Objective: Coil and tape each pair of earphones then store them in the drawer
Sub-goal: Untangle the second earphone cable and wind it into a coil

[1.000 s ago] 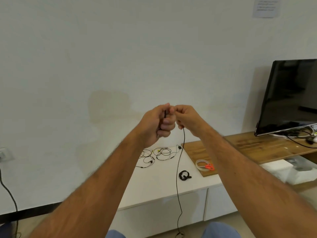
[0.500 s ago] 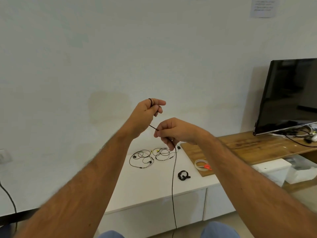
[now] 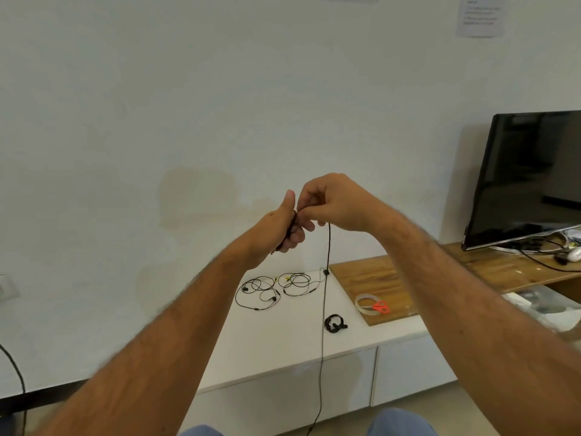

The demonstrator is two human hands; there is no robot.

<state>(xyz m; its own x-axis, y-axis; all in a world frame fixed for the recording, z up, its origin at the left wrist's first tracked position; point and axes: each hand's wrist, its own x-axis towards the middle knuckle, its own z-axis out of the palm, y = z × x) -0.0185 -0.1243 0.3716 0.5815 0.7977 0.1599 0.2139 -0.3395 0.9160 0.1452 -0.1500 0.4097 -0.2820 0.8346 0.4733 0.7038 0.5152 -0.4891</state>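
1. At the far left a dark cable point(image 3: 14, 369) hangs down the wall toward the floor.
2. My left hand point(image 3: 281, 226) is raised in front of the wall, thumb pointing up, fingers curled round a small bundle of the black earphone cord point(image 3: 324, 309) I am coiling.
3. On the white cabinet top point(image 3: 283, 347) below my hands, near the wall, lie two loose, uncoiled earphones point(image 3: 273, 289), their loops tangled side by side.
4. My right hand point(image 3: 333, 204) touches the left one, its fingertips pinching the cord right at my left thumb. From under this hand the cord drops straight down, passes the cabinet's front edge and hangs to the bottom of the view between my knees.
5. Just right of the hanging cord, on the white top, sits one coiled earphone point(image 3: 334, 323), a small tight black bundle lying apart from the loose ones.
6. Below the top are the white drawer fronts point(image 3: 405, 371), all closed.
7. Further right a wooden board point(image 3: 371, 278) carries a roll of clear tape point(image 3: 366, 305) with orange-handled scissors point(image 3: 380, 307) lying across it.
8. At the far right a dark monitor point(image 3: 531, 174) stands on the wooden surface, with cables point(image 3: 540, 258) at its foot.
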